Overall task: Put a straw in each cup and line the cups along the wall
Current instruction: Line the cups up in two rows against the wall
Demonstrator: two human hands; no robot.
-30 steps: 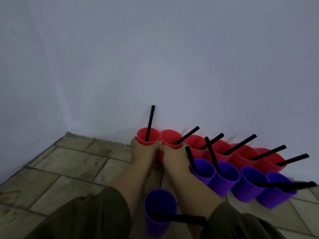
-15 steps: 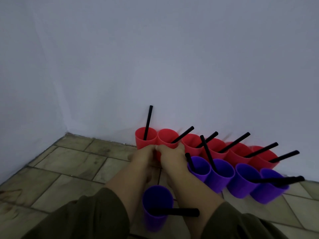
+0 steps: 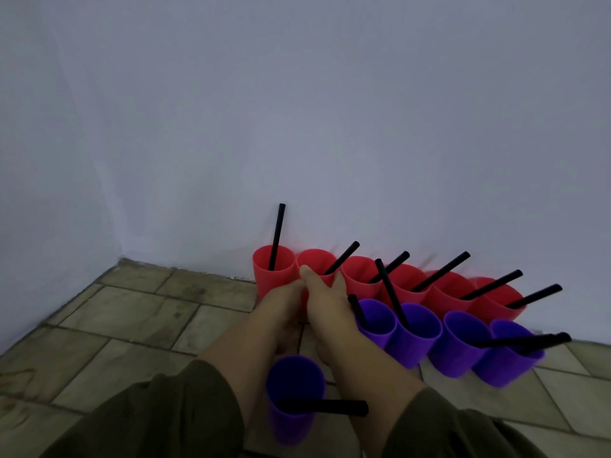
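Gripping second red cup (image 3: 316, 261) with right hand (image 3: 325, 302); cannot tell finger state of left hand (image 3: 281, 304). Nudge gently against wall (image 3: 330, 127) at far edge of floor (image 3: 148, 309), without tipping straws (image 3: 342, 257).

Indoor room corner, bare and dim; home or other building, cannot tell. Two plain pale walls: back wall (image 3: 330, 110) and side wall (image 3: 39, 160) meet at corner (image 3: 120, 257), left of cups. Paint flat, bluish-grey in low light, ragged along bottom edge. Floor (image 3: 132, 319) of rectangular beige-grey tiles in staggered rows, dark grout lines, stained and worn. Red cups (image 3: 360, 276) stand directly on floor along foot of back wall; purple cups (image 3: 459, 338) on floor just in front.
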